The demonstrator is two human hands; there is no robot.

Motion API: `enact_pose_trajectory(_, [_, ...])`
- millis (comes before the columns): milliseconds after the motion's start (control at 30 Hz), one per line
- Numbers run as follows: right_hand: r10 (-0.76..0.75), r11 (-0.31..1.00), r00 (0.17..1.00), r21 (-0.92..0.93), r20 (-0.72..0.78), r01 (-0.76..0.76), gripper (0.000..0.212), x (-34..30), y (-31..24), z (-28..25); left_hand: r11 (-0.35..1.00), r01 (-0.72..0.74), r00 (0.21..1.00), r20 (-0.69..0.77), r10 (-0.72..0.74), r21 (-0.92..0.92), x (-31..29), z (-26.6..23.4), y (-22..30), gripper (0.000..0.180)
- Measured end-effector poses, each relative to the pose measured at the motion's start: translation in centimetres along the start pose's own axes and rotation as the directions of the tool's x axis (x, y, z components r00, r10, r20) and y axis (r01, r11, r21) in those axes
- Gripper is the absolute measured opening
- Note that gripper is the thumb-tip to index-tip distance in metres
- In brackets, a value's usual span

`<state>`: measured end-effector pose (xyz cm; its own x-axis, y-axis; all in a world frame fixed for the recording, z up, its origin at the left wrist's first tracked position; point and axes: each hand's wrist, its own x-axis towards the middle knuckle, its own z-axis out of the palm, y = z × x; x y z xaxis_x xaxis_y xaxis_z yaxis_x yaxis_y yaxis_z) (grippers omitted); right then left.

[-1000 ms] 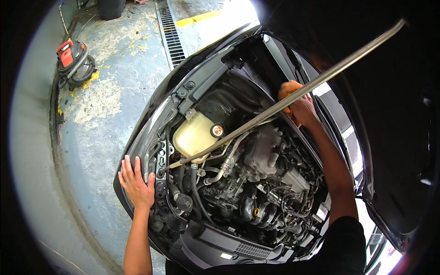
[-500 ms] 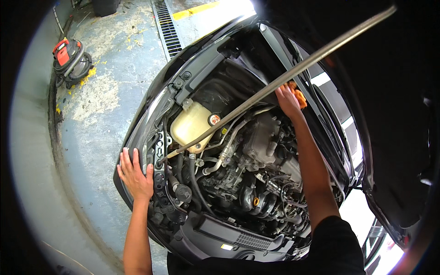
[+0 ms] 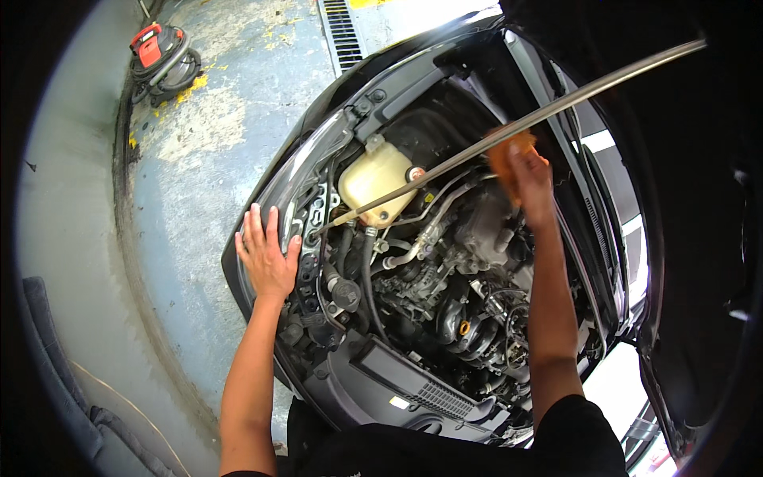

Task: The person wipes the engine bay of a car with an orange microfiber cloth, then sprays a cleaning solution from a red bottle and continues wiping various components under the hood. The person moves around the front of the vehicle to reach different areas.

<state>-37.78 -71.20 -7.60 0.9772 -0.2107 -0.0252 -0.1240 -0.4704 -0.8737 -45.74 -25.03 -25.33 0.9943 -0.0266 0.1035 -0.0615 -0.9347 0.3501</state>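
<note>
A small white label sits on the flat black cover near the bottom of the open car, and a little yellow tag shows by the pale tank. Both are too small to read. The round cap on the tank has a red and white mark, and the silver rod hides part of it.

The cloth is bright orange, soft and bunched up. It is in the right hand, up at the far side of the engine, and the rod passes across its top. I cannot tell if the cloth touches the car there.

The right arm reaches up from a black sleeve, almost straight. The fingers of that hand are bent and hold the cloth. The left hand lies flat, palm down, on the front edge of the car, just beside the clear headlight. Its fingers are wide apart and point up and away, with the thumb out to the right.

Beyond the car, a red and black machine with a hose stands on the worn blue floor beside the wall.
</note>
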Motion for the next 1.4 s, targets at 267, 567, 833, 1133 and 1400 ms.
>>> enact_pose_trajectory(267, [-0.293,0.395,0.935,-0.865,0.202,0.310,0.033,1.1,6.5,23.7,0.999,0.002,1.000,-0.007,-0.003,-0.050,-0.1,0.0,-0.1,0.072])
enact_pose_trajectory(567, [-0.103,0.453,0.898,-0.783,0.429,0.426,0.030,0.1,1.9,18.3,0.997,0.017,1.000,-0.018,-0.018,-0.073,0.2,-0.2,-0.1,0.072])
enact_pose_trajectory(833, [-0.081,0.549,0.890,-0.725,0.449,0.416,0.039,9.0,9.9,16.8,0.999,0.015,0.999,-0.044,-0.017,-0.043,-0.2,0.3,-0.1,0.072])
enact_pose_trajectory(1133, [0.161,0.511,0.921,-0.828,0.354,0.229,0.061,8.6,7.0,16.5,0.997,-0.011,0.998,-0.066,0.006,-0.076,0.1,0.1,-0.1,0.071])
enact_pose_trajectory(1400, [0.603,0.643,0.797,-0.618,0.045,-0.452,0.077,7.7,10.5,18.1,0.999,0.016,0.999,-0.039,-0.018,-0.043,-0.1,0.3,-0.2,0.072])
